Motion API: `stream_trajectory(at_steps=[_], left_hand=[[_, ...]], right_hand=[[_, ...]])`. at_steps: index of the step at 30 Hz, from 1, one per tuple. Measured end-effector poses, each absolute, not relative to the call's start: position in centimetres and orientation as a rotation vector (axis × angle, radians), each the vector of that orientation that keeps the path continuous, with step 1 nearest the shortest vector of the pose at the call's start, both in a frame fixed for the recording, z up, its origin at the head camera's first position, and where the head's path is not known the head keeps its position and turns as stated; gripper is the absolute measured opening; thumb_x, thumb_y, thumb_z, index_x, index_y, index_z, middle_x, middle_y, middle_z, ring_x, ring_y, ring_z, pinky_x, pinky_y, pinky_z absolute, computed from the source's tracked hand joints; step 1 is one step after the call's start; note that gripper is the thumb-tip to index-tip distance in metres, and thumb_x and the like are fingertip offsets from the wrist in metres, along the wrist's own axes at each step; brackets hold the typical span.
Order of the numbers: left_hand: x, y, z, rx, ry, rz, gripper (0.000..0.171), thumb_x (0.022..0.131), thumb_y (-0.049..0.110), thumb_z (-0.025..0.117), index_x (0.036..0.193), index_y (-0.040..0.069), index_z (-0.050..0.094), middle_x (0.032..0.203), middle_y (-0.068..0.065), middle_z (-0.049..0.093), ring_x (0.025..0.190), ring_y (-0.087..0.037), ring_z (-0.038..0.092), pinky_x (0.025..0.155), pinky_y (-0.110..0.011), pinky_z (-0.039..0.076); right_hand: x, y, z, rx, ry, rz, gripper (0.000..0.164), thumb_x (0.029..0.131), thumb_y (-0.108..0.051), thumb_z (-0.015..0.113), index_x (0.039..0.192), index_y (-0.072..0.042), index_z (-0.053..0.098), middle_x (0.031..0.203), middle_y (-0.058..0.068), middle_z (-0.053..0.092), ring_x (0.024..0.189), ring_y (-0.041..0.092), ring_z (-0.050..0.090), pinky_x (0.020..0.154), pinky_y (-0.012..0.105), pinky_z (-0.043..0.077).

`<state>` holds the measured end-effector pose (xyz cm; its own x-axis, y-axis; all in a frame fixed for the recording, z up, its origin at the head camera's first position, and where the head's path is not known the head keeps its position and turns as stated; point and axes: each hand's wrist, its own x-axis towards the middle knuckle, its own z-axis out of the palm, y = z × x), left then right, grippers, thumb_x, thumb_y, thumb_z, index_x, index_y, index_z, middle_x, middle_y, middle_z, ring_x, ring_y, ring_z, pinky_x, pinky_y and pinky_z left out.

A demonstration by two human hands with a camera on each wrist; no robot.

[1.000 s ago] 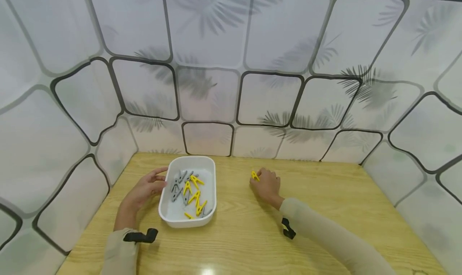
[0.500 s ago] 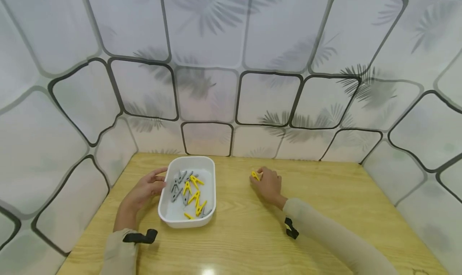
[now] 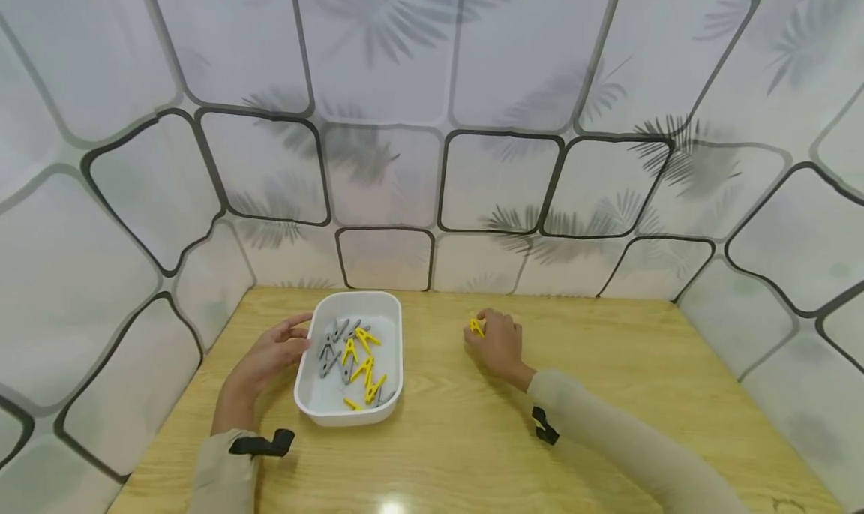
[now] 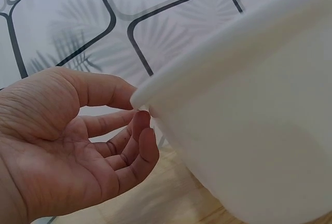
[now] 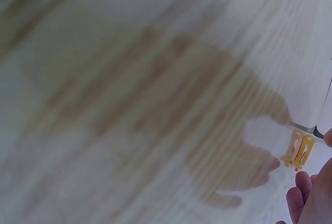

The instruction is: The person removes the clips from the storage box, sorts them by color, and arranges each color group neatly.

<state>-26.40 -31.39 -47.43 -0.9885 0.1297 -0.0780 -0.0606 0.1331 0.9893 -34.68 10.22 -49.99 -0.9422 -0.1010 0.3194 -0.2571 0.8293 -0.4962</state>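
Note:
A white plastic tub (image 3: 304,398) stands on the table with several yellow clothespins (image 3: 364,368) and several grey clothespins (image 3: 331,364) in it. My left hand (image 3: 270,356) touches its left side with loosely bent fingers. In the left wrist view the thumb and fingertips of my left hand (image 4: 78,146) lie at the tub's rim (image 4: 207,53). To the right of the tub, my right hand (image 3: 499,345) holds a yellow clothespin (image 3: 476,328) close over the table. That yellow clothespin (image 5: 303,149) shows between thumb and fingers at the right wrist view's edge, where most of the hand is out of frame.
The light wooden table (image 3: 445,446) runs back to a wall covering (image 3: 499,184) of pale panels with dark outlines and leaf prints. Similar covering closes both sides. Each wrist carries a black strap (image 3: 263,443).
Almost nothing moves. The right wrist has shifted very slightly to the right, with the hand still at the yellow clothespin. The left hand stays at the tub.

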Motion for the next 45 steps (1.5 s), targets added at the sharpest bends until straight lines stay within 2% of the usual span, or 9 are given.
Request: stream_trajectory(at_steps=[8, 15, 19, 25, 29, 37, 45], left_hand=[[-26.5, -31.6, -47.3, 0.066, 2.234, 2.003, 0.066, 0.101, 0.008, 0.060, 0.158, 0.001, 0.028, 0.116, -0.003, 0.055, 0.100, -0.007, 0.062, 0.085, -0.024, 0.055], [-26.2, -31.6, -47.4, 0.056, 2.221, 2.002, 0.067, 0.101, 0.009, 0.060, 0.159, 0.002, 0.027, 0.118, -0.004, 0.056, 0.101, -0.007, 0.062, 0.086, -0.025, 0.056], [-26.1, -31.6, -47.4, 0.062, 2.221, 1.997, 0.067, 0.102, 0.010, 0.060, 0.159, 0.002, 0.027, 0.121, -0.006, 0.056, 0.101, -0.007, 0.063, 0.087, -0.025, 0.056], [-26.1, -31.8, -47.5, 0.065, 2.226, 2.005, 0.066, 0.102, 0.011, 0.059, 0.159, 0.003, 0.028, 0.124, -0.009, 0.056, 0.102, -0.006, 0.063, 0.087, -0.025, 0.056], [-26.1, -31.8, -47.6, 0.055, 2.220, 2.006, 0.066, 0.102, 0.010, 0.060, 0.159, 0.002, 0.028, 0.123, -0.008, 0.057, 0.101, -0.006, 0.063, 0.086, -0.025, 0.055], [-26.2, -31.7, -47.9, 0.065, 2.191, 2.021, 0.065, 0.101, 0.009, 0.060, 0.157, 0.001, 0.030, 0.119, -0.005, 0.057, 0.099, -0.007, 0.063, 0.085, -0.026, 0.056], [-26.2, -31.5, -47.7, 0.072, 2.179, 2.048, 0.065, 0.101, 0.007, 0.059, 0.158, 0.000, 0.029, 0.119, -0.006, 0.057, 0.099, -0.008, 0.063, 0.084, -0.026, 0.056]], right_hand=[[-34.9, 9.6, -49.1, 0.325, -2.706, 0.728, 0.034, 0.095, -0.030, 0.071, 0.119, -0.006, 0.068, 0.097, 0.009, 0.069, 0.090, 0.028, 0.058, 0.086, 0.050, 0.044], [-35.2, 7.9, -48.2, 0.461, -2.587, 0.797, 0.028, 0.093, -0.022, 0.073, 0.114, -0.004, 0.069, 0.091, 0.010, 0.067, 0.084, 0.027, 0.058, 0.079, 0.049, 0.045], [-35.6, 6.1, -46.9, 0.530, -2.501, 0.835, 0.023, 0.092, -0.020, 0.074, 0.111, -0.006, 0.071, 0.089, 0.009, 0.067, 0.082, 0.026, 0.060, 0.080, 0.047, 0.046], [-35.4, 2.9, -44.8, 0.663, -2.448, 1.021, 0.021, 0.091, -0.018, 0.074, 0.107, -0.004, 0.073, 0.096, 0.016, 0.067, 0.090, 0.033, 0.059, 0.083, 0.045, 0.047], [-34.6, 1.0, -44.2, 0.766, -2.485, 1.073, 0.026, 0.092, -0.019, 0.076, 0.113, -0.004, 0.073, 0.103, 0.015, 0.066, 0.096, 0.032, 0.058, 0.083, 0.042, 0.049], [-33.5, -2.1, -44.7, 1.045, -2.497, 0.875, 0.037, 0.089, -0.026, 0.081, 0.117, -0.003, 0.072, 0.104, 0.013, 0.067, 0.096, 0.025, 0.058, 0.084, 0.037, 0.050], [-33.4, -4.4, -44.8, 1.160, -2.682, 0.763, 0.049, 0.088, -0.032, 0.082, 0.123, -0.001, 0.069, 0.111, 0.015, 0.067, 0.102, 0.023, 0.056, 0.088, 0.036, 0.048]])
